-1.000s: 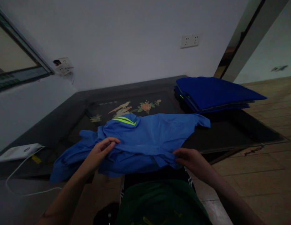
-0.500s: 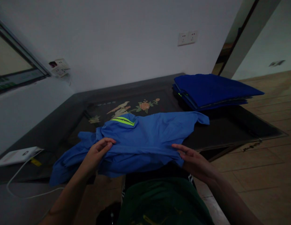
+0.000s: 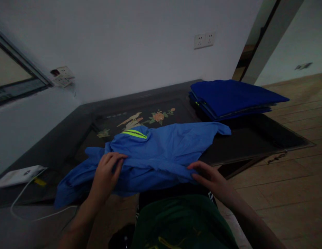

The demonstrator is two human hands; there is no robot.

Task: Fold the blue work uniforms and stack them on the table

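A blue garment (image 3: pixel 166 145) with a yellow-green reflective strip lies crumpled across the near side of the dark table, part of it hanging over the front edge. My left hand (image 3: pixel 109 169) pinches the fabric left of centre, at the end of a raised fold. At the fold's other end, my right hand (image 3: pixel 209 176) grips the cloth between thumb and fingers. The fabric between both hands is slack and wrinkled. Parts of the fingertips are hidden in the cloth.
Folded dark-blue cloths (image 3: pixel 233 98) are stacked at the table's back right. A white device (image 3: pixel 19 175) with a cable sits at the left edge. The table (image 3: pixel 150 97) has a bird-and-flower picture and stands against a wall with sockets (image 3: pixel 204 40).
My left hand has turned more palm-down over the fold. My right hand has shifted slightly left, its thumb now on the cloth. The fold has become more wrinkled.
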